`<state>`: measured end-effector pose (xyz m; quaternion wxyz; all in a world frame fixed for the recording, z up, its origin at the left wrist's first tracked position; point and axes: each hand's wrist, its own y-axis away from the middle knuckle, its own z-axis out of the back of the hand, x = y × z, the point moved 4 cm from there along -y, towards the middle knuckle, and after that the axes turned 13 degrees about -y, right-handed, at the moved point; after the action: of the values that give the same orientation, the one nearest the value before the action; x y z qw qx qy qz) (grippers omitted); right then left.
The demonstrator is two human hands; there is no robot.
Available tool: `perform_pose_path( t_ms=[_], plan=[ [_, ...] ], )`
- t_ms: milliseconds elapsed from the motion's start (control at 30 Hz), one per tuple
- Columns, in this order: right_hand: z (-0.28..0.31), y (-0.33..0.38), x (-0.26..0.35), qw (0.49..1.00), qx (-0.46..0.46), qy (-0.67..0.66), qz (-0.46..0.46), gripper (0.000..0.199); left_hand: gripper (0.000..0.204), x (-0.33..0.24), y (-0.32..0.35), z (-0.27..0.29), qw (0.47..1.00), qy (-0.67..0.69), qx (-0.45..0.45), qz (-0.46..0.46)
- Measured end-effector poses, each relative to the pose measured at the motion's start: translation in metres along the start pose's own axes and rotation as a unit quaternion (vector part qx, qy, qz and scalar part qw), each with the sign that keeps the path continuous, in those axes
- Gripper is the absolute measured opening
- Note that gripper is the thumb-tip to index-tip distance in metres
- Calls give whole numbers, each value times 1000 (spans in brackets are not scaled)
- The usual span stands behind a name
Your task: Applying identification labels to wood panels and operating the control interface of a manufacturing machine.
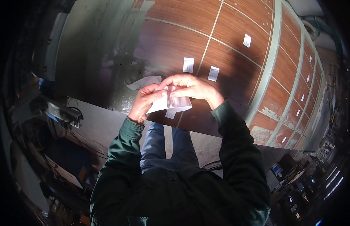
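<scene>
A white label sheet [157, 106] with a printed part is held up just over the near edge of the wood-look panel. My left hand [142, 102] pinches its left side between thumb and fingers. From above and the right, my right hand [194, 89] grips the same sheet, thumb across its printed part and fingertips meeting those of my left hand. Whether a label is partly lifted off the sheet cannot be made out. Beyond my left hand, a curled white paper strip [145, 81] lies on the dark surface. One small white label [170, 114] shows below the sheet.
Across the brown panel [175, 35], pale lines mark out rectangles. White labels [188, 64] lie or stick on it, including one label [213, 73] by my right hand and a farther label [247, 40]. More labelled panels [282, 109] stretch away right. Equipment and cables [65, 113] stand left.
</scene>
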<state>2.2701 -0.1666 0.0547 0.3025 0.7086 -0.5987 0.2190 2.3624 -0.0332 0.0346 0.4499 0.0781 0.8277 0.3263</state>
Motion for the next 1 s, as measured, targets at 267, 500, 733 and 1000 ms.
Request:
perform_pose_path(
  t_ms=[267,500,733,1000],
  plan=[
    [68,-31,51,970,-152,70,175,10,20,8,2,17,992,34,-121,11],
    [245,-50,154,649,-392,560,334,68,24,23,31,20,990,35,-126,44],
    [189,-139,77,704,-351,511,347,55,21,36,43,16,990,25,-119,71],
    [215,-54,137,905,-279,294,129,19,22,43,48,17,990,39,-114,76]
  ],
)
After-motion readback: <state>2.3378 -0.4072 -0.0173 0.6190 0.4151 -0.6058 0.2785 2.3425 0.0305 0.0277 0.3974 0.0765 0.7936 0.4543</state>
